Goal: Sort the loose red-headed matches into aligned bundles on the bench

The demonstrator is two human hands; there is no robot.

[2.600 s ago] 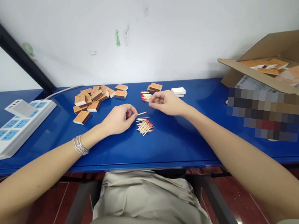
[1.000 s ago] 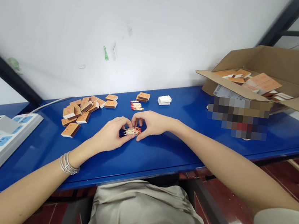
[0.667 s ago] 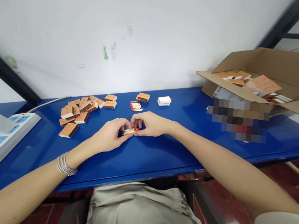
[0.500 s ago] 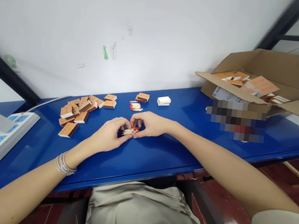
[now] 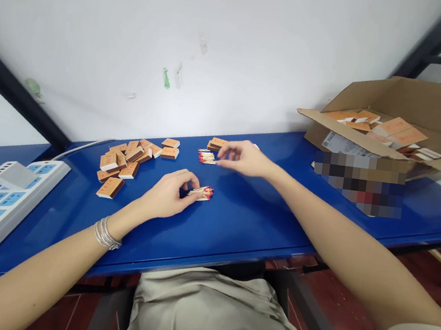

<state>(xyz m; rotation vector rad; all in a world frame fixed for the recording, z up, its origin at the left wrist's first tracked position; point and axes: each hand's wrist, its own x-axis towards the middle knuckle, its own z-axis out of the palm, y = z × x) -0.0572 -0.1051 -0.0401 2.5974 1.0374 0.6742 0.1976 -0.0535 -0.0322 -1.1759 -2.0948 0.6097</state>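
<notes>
The left hand point(image 5: 166, 195) is held low over the blue surface point(image 5: 245, 227), its fingers curled, with the fingertips point(image 5: 190, 189) at the near end of a bundle of red-tipped wooden matches point(image 5: 201, 192). The bundle lies on the surface just beyond those fingers; whether it is pinched or only touched cannot be told. The right hand point(image 5: 244, 158) is raised and loosely spread, its fingers pointing left, and nothing is seen held in it.

Just past the right hand's fingertips, a smaller bunch of matches point(image 5: 206, 156) is lying apart from them. A small stack of matchboxes point(image 5: 217, 144) is placed directly behind that bunch, and a white box point(image 5: 256, 147) is mostly hidden behind the right hand. To the far side of the left hand, a loose heap of orange-labelled matchboxes point(image 5: 119, 159) is spread over the surface. Silver bangles point(image 5: 108, 234) are worn on the left wrist, and a white power strip point(image 5: 11, 198) with blue sockets is placed further left. Well to the right of the right hand, an open cardboard carton point(image 5: 397, 98) is seen, filled with more matchboxes point(image 5: 386, 126).
</notes>
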